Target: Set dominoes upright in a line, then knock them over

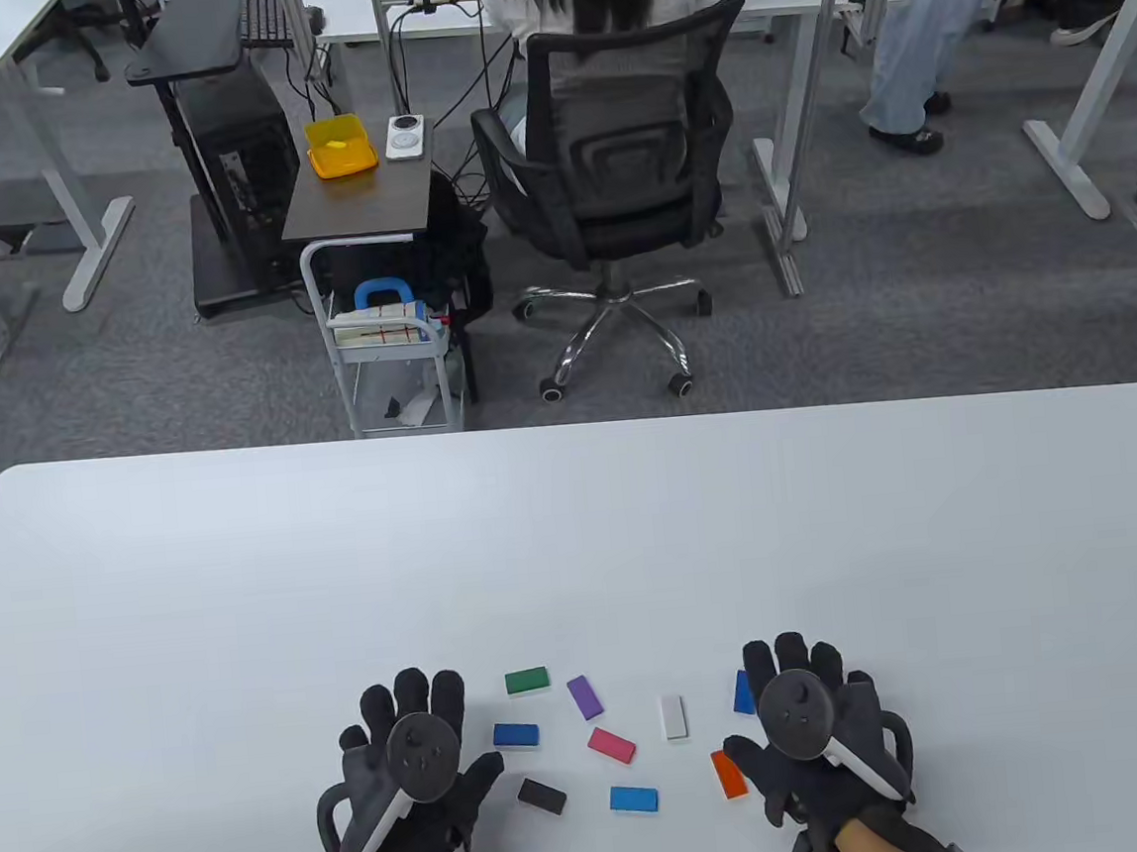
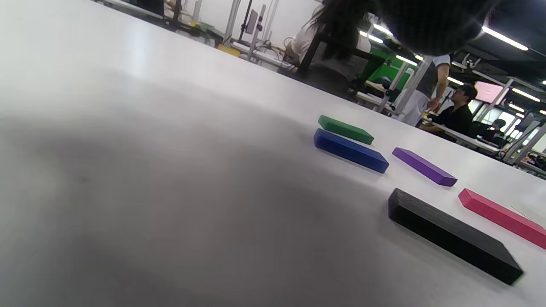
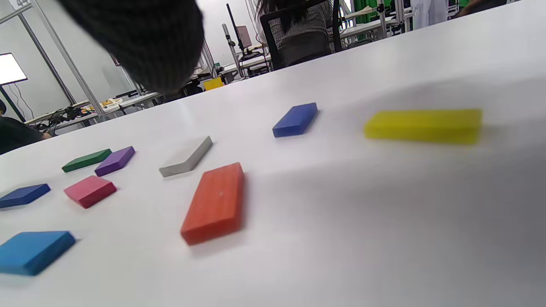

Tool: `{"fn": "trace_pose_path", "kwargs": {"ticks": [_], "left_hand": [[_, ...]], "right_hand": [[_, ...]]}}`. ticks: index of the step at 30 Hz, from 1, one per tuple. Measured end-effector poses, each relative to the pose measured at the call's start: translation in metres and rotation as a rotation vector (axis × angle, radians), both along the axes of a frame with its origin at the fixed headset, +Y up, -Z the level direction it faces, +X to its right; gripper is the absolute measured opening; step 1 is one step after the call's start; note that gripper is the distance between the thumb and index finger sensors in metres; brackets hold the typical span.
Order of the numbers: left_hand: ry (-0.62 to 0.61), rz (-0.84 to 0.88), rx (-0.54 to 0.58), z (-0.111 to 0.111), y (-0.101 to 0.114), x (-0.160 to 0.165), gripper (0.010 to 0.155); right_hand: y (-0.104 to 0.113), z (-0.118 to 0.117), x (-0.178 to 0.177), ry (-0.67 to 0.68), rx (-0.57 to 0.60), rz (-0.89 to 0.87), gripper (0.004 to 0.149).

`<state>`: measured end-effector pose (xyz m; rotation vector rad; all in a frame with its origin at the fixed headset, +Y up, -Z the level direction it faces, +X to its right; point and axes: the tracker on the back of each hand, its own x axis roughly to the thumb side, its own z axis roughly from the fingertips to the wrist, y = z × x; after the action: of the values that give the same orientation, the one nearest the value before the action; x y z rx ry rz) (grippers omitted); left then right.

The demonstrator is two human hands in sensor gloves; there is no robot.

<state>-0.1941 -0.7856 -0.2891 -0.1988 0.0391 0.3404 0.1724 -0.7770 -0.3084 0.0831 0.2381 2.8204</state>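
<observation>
Dominoes [image 1: 611,744] lie flat and scattered between my left hand [image 1: 410,773] at nine o'clock and right hand [image 1: 819,727] at three, fingers spread, holding nothing; crowded pieces could topple early if I bump them.

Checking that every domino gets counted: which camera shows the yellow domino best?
The right wrist view: the yellow domino lies flat on the table, fully visible though slightly blurred. In the table view the right hand covers that spot, so it cannot be seen. The left wrist view does not include it.
</observation>
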Motion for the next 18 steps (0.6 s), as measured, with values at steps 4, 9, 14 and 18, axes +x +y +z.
{"fn": "trace_pose_path", "kwargs": {"ticks": [4, 9, 14, 18], "left_hand": [[-0.005, -0.025, 0.006, 0.001, 0.002, 0.003, 0.087], [-0.026, -0.038, 0.047, 0.003, 0.009, 0.008, 0.087], [-0.041, -0.061, 0.038, 0.001, 0.009, 0.013, 0.087], [-0.05, -0.079, 0.039, 0.001, 0.011, 0.016, 0.087]], "right_hand": [[-0.001, -0.001, 0.005, -0.021, -0.007, -0.004, 0.091], [0.003, -0.001, 0.005, -0.023, 0.012, -0.025, 0.09], [0.013, 0.0, -0.005, 0.0, 0.078, -0.044, 0.087], [0.022, 0.003, -0.021, 0.046, 0.116, -0.063, 0.085]]}}
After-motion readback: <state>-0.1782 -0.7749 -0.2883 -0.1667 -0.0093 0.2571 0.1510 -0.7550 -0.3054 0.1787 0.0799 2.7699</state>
